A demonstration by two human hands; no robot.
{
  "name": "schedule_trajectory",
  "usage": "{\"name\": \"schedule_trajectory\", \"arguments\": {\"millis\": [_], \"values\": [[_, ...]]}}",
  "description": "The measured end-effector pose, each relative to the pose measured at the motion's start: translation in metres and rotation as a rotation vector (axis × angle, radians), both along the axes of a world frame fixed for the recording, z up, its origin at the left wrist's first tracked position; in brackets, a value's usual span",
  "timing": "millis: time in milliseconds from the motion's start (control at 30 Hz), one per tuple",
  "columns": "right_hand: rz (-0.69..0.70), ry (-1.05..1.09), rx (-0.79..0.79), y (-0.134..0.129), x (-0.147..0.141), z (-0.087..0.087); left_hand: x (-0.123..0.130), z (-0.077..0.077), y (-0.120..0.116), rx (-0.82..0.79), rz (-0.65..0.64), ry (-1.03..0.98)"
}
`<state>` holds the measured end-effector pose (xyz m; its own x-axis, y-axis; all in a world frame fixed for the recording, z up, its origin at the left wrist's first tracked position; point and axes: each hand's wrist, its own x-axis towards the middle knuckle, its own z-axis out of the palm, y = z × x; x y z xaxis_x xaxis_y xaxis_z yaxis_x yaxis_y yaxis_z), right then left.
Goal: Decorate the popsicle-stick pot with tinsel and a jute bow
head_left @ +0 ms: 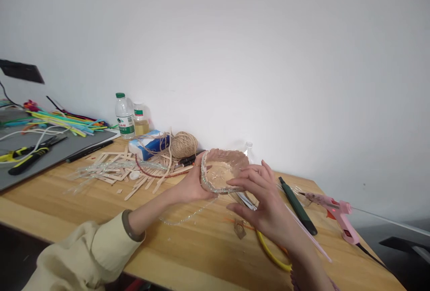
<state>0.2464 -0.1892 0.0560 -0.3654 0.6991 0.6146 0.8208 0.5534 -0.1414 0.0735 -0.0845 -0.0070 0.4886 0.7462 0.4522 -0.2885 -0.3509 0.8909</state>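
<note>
My left hand (192, 185) is closed on the left side of a small brownish bowl (218, 175), held tilted above the table so its pale inside shows. A glittery iridescent pipe cleaner (215, 188) runs along the bowl's near rim, and a loose length of sparkly strand (186, 220) trails below onto the tabletop. At the bowl's right side is my right hand (260, 194), fingers stretched out and thumb apart. Its fingertips are at the near right rim; whether they touch it I cannot tell.
Wooden sticks (110, 167), a twine ball (184, 145), a tissue pack (149, 144) and a water bottle (124, 118) stand left of the bowl. Pliers (33, 158) and pipe cleaners (67, 120) lie farther left. A pink glue gun (336, 210) and a dark green tool (297, 206) are right.
</note>
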Motion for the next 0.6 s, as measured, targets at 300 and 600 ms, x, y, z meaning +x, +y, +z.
{"name": "schedule_trajectory", "arguments": {"millis": [300, 600], "values": [[0.025, 0.121, 0.004, 0.005, -0.013, -0.007, 0.001, -0.008, 0.003, 0.212, 0.013, 0.118], [0.003, 0.232, 0.026, 0.008, -0.015, -0.015, 0.003, -0.006, 0.0, 0.165, 0.02, 0.036]]}}
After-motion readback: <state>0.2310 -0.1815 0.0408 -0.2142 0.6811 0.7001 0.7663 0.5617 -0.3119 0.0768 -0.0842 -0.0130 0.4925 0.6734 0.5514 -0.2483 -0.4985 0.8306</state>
